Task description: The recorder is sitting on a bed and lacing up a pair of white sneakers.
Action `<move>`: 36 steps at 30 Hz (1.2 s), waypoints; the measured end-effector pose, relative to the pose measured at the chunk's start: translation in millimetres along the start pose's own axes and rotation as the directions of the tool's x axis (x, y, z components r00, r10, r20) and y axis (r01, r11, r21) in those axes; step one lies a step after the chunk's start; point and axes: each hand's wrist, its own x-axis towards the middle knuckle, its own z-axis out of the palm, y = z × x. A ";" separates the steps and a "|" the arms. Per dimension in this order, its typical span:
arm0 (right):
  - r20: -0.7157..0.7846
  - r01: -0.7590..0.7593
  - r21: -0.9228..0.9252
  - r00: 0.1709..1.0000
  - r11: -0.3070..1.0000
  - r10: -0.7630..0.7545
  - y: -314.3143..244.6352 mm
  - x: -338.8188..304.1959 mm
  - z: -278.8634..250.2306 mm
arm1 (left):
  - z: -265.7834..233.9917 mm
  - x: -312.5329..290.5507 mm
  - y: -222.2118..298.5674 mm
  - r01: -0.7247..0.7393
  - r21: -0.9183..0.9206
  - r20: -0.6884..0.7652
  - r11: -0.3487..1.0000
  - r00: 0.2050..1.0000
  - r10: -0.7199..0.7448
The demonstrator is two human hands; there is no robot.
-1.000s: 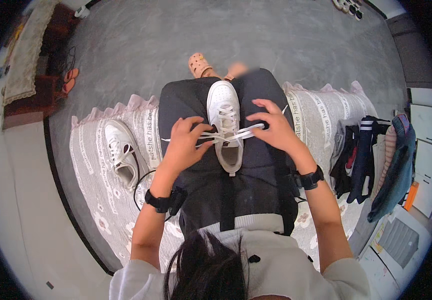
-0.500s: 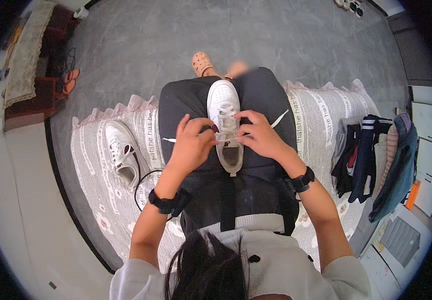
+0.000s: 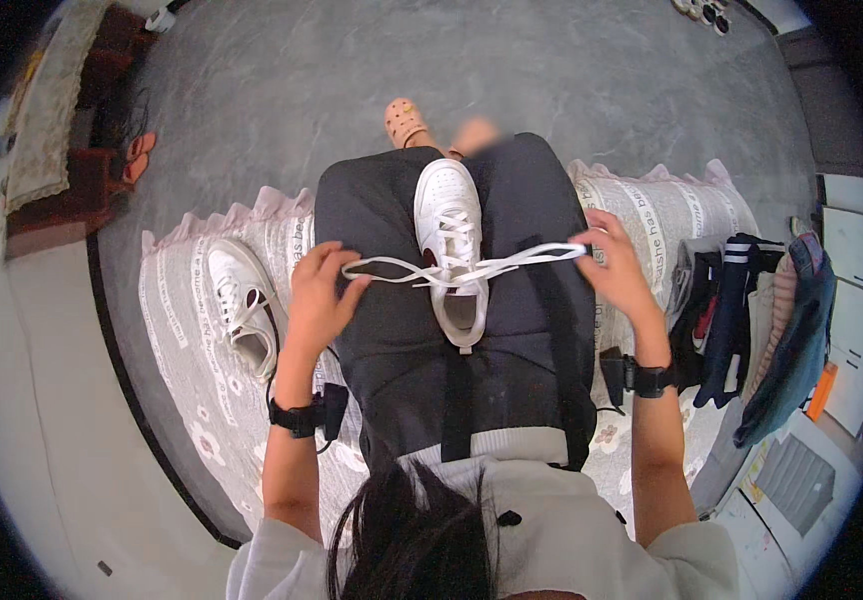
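A white sneaker (image 3: 449,192) lies on my lap with its toe pointing away from me. White shoelaces (image 3: 492,266) cross over its tongue and stretch out as a loop to either side. My left hand (image 3: 320,295) is left of the shoe, the end of one loop between its thumb and forefinger. On the right, my right hand (image 3: 616,265) pinches the end of the other loop in its fingertips. The loops meet in a crossing or knot above the shoe's opening; how it is tied is too small to tell.
A second white sneaker (image 3: 243,300) sits on the patterned bed cover (image 3: 177,290) at my left. Folded clothes (image 3: 742,310) are piled at my right. Ahead lies a grey floor (image 3: 472,70), with orange slippers (image 3: 139,156) at far left. Each wrist wears a black strap.
Both hands have moved apart from over the shoe, left and right, drawing the shoelaces out into two long loops. The sneaker stays in place on my lap.
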 end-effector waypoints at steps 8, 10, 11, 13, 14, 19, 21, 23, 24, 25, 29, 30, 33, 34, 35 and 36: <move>0.195 0.329 -0.100 0.932 0.939 -0.305 -54.3 20.1 80.4 | 52.9 20.1 57.5 -0.332 0.044 0.191 0.942 0.928 0.319; 0.211 0.340 -0.087 0.925 0.936 -0.317 -52.4 19.8 78.5 | 53.4 19.4 57.8 -0.332 0.052 0.208 0.942 0.926 0.314; 0.227 0.350 -0.075 0.918 0.934 -0.326 -51.7 19.5 77.8 | 52.8 18.5 57.6 -0.326 0.042 0.190 0.944 0.931 0.313; 0.210 0.370 -0.057 0.912 0.927 -0.352 -51.0 18.5 76.1 | 51.8 17.7 58.1 -0.325 0.030 0.172 0.945 0.933 0.316; 0.194 0.392 -0.038 0.906 0.919 -0.378 -50.7 18.1 75.2 | 49.9 15.3 59.1 -0.328 0.036 0.170 0.944 0.933 0.318; 0.074 0.322 -0.097 0.946 0.942 -0.316 -40.2 16.7 38.6 | 10.3 5.9 30.0 -0.239 0.167 -0.015 0.956 0.969 0.245; -0.119 0.173 -0.093 0.976 0.980 -0.184 -20.0 12.8 6.8 | -22.7 -2.4 1.4 -0.040 0.089 -0.160 0.995 0.986 0.054; -0.273 0.098 -0.142 0.953 0.985 -0.134 7.7 6.5 -40.6 | -50.6 -14.1 -29.3 0.153 0.031 -0.309 0.988 0.941 -0.136; -0.350 0.051 -0.168 0.930 0.984 -0.108 18.0 3.9 -59.4 | -64.2 -25.2 -57.5 0.187 0.053 -0.377 0.981 0.913 -0.154; -0.449 0.037 -0.155 0.888 0.987 -0.104 33.2 0.1 -75.0 | -76.3 -32.8 -73.5 0.259 0.057 -0.415 0.964 0.885 -0.213; -0.495 -0.390 0.125 0.773 0.912 0.398 99.7 -19.8 -102.2 | -78.7 -42.4 -94.1 0.545 -0.080 -0.421 0.835 0.741 -0.523; -0.495 -0.390 0.122 0.773 0.913 0.397 95.5 -19.7 -92.6 | -68.6 -36.7 -89.9 0.545 -0.082 -0.420 0.834 0.740 -0.525; -0.570 -0.199 -0.221 0.821 0.955 0.039 44.5 -8.7 -39.0 | -20.0 -10.6 -38.0 0.290 0.272 -0.551 0.918 0.829 -0.099; -0.493 -0.122 -0.262 0.870 0.957 -0.024 24.1 -2.5 -20.2 | -7.1 -1.9 -14.3 0.189 0.269 -0.503 0.945 0.864 -0.029; -0.378 -0.033 -0.178 0.925 0.984 -0.037 3.2 2.0 -0.4 | 1.3 8.7 10.4 0.075 0.202 -0.301 0.976 0.953 -0.011; -0.231 0.037 -0.098 0.971 0.995 -0.058 -23.1 8.6 18.0 | 8.4 15.4 31.3 -0.016 0.117 -0.092 0.993 0.995 0.027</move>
